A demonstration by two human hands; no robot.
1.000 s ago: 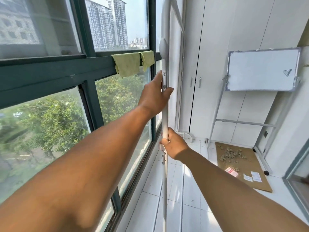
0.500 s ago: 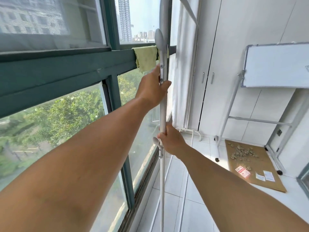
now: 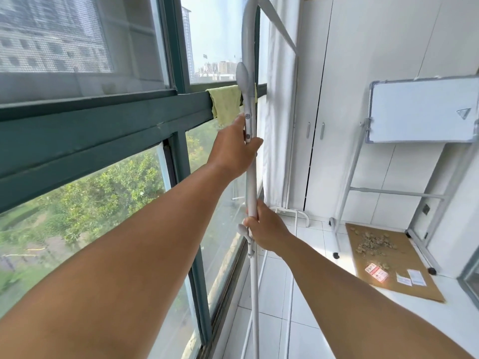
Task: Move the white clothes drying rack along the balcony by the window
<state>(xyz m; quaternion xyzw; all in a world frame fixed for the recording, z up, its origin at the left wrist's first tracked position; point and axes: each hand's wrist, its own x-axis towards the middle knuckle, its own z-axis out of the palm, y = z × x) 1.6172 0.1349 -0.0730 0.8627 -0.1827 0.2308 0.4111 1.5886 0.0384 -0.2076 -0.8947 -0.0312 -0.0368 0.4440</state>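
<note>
both hands on the rack's upright by the window

the green-framed window [image 3: 103, 130] fills the left side of the view, with trees and tower blocks beyond the glass. white cupboards [image 3: 363, 99] close off the far end of the balcony, and the tiled floor [image 3: 305, 307] runs along below. the white clothes drying rack [image 3: 251, 182] stands upright just beside the window, its main pole rising out of the top of the view and its thin lower legs reaching down to the tiles. a whiteboard [image 3: 422, 110] on a metal stand sits to the right, well apart from the rack. under it a sheet of cardboard [image 3: 388, 260] lies flat on the floor with small brownish lumps and a few paper labels on it. a yellow-green cloth [image 3: 225, 103] hangs over the window's horizontal bar, just behind the pole. the left hand [image 3: 234, 149] is wrapped around the pole at the higher point, beside a screwed plastic bracket, fingers closed on it. the right hand [image 3: 267, 229] grips the same pole lower down, closed around it just above a small plastic hook.
</note>
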